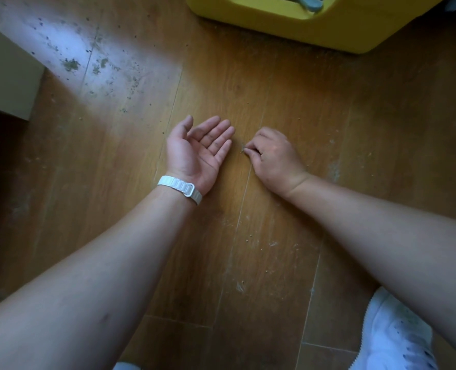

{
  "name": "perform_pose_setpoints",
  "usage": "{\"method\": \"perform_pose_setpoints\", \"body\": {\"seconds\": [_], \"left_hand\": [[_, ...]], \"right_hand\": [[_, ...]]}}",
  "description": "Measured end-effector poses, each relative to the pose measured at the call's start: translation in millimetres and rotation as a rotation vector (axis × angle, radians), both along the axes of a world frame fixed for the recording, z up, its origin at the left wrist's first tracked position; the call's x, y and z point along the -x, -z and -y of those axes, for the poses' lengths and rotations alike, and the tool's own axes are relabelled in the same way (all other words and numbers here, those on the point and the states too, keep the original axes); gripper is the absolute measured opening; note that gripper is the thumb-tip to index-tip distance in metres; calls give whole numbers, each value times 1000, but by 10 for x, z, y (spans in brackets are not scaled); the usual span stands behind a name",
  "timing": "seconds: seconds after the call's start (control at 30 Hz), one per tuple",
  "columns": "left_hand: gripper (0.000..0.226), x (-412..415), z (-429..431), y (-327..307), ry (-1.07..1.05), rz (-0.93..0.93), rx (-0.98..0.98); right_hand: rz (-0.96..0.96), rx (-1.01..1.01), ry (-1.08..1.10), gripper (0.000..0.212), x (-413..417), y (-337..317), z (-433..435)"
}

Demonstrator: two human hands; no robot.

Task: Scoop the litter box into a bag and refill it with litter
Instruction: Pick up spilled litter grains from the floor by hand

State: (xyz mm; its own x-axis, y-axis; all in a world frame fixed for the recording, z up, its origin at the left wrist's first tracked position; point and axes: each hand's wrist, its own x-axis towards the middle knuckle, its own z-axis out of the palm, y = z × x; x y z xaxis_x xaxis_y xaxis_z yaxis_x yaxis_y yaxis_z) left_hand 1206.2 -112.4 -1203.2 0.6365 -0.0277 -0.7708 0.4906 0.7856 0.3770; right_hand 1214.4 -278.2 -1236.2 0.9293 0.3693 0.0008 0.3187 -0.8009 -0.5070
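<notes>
Near the yellow plastic litter box (288,28), left hand (197,153) lies palm-up, fingers straight; right hand (272,158) pinches small grey litter granules (243,149).

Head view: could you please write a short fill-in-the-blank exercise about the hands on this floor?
1. The left hand lies with its palm facing ____.
2. The right hand pinches litter grains off the ____.
3. The white band sits on the ____ wrist.
4. The litter box is coloured ____.
Missing: up; floor; left; yellow.
</notes>
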Motion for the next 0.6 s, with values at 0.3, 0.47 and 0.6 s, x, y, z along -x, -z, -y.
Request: {"method": "perform_pose_setpoints", "body": {"seconds": [0.3, 0.47, 0.6], "left_hand": [[52, 45, 23, 37, -10, -8, -11], [53, 58, 31, 29, -21, -9, -9], [55, 62, 51, 8, -35, -6, 46]], "right_hand": [[-7, 72, -3, 9, -31, -21, -40], [-56, 37, 54, 13, -32, -70, -45], [-50, -127, 77, 11, 57, -247, -192]]}}
